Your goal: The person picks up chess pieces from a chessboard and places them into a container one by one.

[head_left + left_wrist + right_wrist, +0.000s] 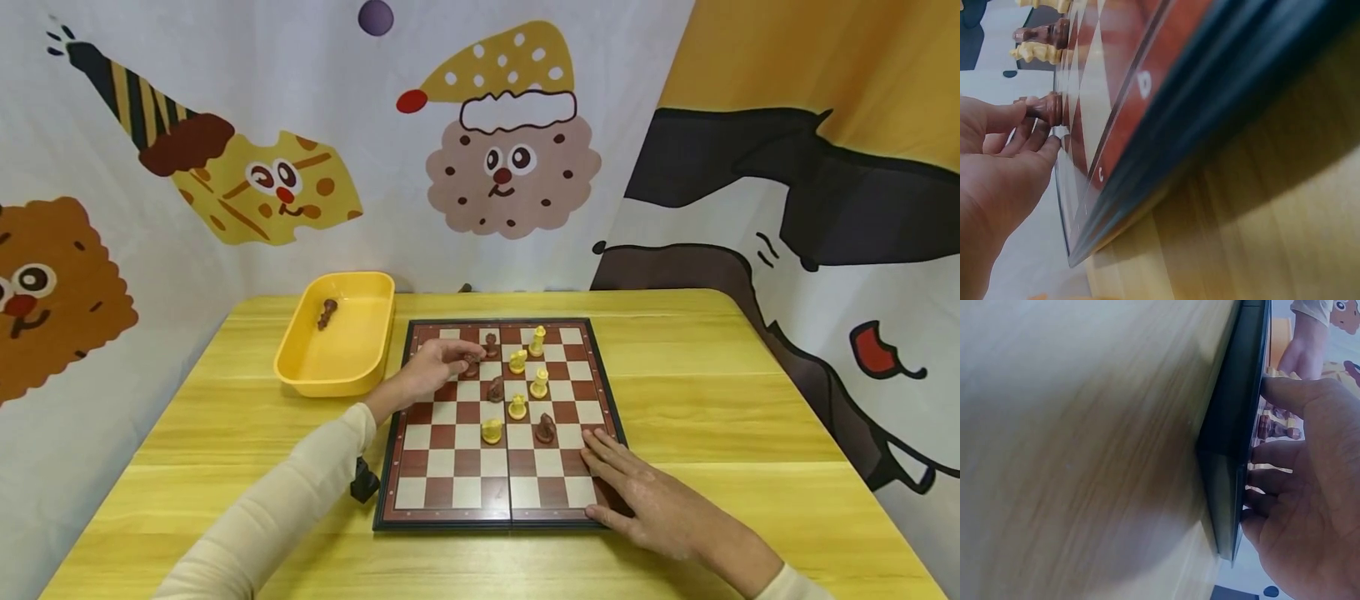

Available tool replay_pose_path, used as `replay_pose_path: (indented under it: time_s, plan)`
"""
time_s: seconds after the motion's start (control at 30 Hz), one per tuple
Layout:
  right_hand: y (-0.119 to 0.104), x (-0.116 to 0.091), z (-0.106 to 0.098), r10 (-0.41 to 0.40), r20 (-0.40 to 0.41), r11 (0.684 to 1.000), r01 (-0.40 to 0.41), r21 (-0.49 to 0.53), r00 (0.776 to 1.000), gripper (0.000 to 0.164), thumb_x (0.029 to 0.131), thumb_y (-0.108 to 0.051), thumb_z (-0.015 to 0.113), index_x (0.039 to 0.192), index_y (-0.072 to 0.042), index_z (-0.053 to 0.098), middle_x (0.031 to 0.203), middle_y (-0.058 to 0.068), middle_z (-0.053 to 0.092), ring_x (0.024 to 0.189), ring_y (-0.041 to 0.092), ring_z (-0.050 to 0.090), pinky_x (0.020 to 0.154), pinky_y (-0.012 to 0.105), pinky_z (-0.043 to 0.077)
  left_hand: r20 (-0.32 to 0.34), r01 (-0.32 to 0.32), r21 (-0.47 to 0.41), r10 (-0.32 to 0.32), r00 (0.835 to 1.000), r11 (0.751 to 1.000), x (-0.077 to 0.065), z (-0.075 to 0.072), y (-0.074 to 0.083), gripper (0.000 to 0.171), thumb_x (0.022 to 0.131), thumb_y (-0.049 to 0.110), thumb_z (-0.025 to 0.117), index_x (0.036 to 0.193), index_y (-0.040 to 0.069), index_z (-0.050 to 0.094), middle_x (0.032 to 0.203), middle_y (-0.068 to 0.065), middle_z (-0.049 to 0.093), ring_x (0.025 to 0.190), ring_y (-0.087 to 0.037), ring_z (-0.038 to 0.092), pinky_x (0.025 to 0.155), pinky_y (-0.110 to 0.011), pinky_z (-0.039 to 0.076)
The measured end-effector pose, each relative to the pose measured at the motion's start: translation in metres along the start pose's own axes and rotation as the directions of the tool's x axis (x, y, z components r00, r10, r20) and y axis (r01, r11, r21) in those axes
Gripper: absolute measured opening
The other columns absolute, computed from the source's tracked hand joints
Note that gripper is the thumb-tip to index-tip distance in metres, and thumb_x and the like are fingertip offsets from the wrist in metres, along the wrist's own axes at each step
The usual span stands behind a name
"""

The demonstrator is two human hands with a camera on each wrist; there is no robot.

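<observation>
A folding chessboard (467, 492) lies on the table with brown and yellow chess pieces on it. At its far left part, my left hand (431, 367) pinches a brown chess piece (1052, 109) by its top between thumb and fingers; the base is at the board's surface. Close by stand another brown piece (491, 344) and a dark brown one (496, 389). My right hand (652, 504) rests on the board's near right edge, fingers extended. Left of it stands a brown piece (545, 427). Yellow pieces, including one near the middle (517, 407), stand between the hands.
A yellow tray (341, 387) sits left of the board, with a brown chess piece (326, 313) lying inside. The wooden table (697, 375) extends around the board. Behind it hangs a cartoon-printed curtain (390, 208). A small black object (364, 482) shows by the left sleeve.
</observation>
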State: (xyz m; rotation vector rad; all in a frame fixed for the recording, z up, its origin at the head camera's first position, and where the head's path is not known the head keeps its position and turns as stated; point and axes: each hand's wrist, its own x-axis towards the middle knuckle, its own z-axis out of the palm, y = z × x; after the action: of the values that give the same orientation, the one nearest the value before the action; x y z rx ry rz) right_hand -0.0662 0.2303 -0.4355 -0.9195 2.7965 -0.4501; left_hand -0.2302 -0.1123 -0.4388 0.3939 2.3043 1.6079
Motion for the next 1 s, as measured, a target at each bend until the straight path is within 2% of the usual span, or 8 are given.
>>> replay_pose_path:
  time_s: [0.3, 0.63, 0.73, 0.93, 1.0]
  plan:
    - [0.0, 0.001, 0.0, 0.003, 0.001, 1.0, -0.003, -0.002, 1.0, 0.075, 0.104, -0.058, 0.048, 0.152, -0.001, 0.045, 0.166, 0.014, 0.023, 0.149, 0.036, 0.024, 0.109, 0.056, 0.039, -0.028, -0.001, -0.051, 0.0, 1.0, 0.999, 0.0, 0.002, -0.006, 0.029, 0.102, -0.004, 0.057, 0.127, 0.005, 0.07, 0.126, -0.005, 0.069, 0.119, -0.022, 0.062, 0.095, -0.034, 0.053]
    - [-0.001, 0.002, 0.002, -0.001, -0.002, 1.0, 0.001, -0.002, 1.0, 0.074, 0.104, -0.057, 0.049, 0.153, -0.001, 0.045, 0.166, 0.013, 0.023, 0.149, 0.036, 0.024, 0.109, 0.055, 0.04, -0.002, -0.041, -0.065, 0.041, 0.999, 0.997, 0.0, 0.0, -0.013, 0.028, 0.103, -0.001, 0.057, 0.128, 0.002, 0.069, 0.125, -0.007, 0.069, 0.12, -0.022, 0.062, 0.101, -0.037, 0.051]
    - [-0.001, 0.002, 0.001, 0.003, 0.0, 1.0, -0.003, 0.002, 1.0, 0.074, 0.104, -0.057, 0.049, 0.153, -0.002, 0.044, 0.166, 0.013, 0.022, 0.149, 0.035, 0.024, 0.108, 0.055, 0.04, 0.0, -0.039, -0.062, 0.039, 0.999, 0.997, 0.001, -0.001, -0.013, 0.028, 0.103, -0.001, 0.057, 0.128, 0.004, 0.07, 0.125, -0.006, 0.07, 0.118, -0.021, 0.062, 0.098, -0.035, 0.052]
    - [-0.002, 0.002, 0.0, 0.028, 0.004, 1.0, -0.028, 0.006, 1.0, 0.075, 0.103, -0.058, 0.049, 0.153, -0.003, 0.045, 0.167, 0.011, 0.022, 0.15, 0.034, 0.023, 0.109, 0.055, 0.04, 0.005, -0.019, -0.055, 0.02, 1.0, 0.998, 0.003, -0.001, -0.011, 0.028, 0.104, 0.001, 0.056, 0.128, 0.007, 0.07, 0.125, -0.001, 0.07, 0.115, -0.018, 0.063, 0.082, -0.03, 0.05]
    - [-0.002, 0.002, 0.0, 0.03, 0.004, 1.0, -0.03, 0.002, 1.0, 0.075, 0.103, -0.059, 0.049, 0.153, -0.003, 0.045, 0.167, 0.011, 0.022, 0.15, 0.034, 0.023, 0.108, 0.055, 0.041, 0.005, -0.017, -0.05, 0.017, 1.0, 0.999, 0.002, -0.001, -0.011, 0.028, 0.104, 0.001, 0.057, 0.128, 0.007, 0.07, 0.125, -0.001, 0.07, 0.116, -0.018, 0.063, 0.084, -0.029, 0.05]
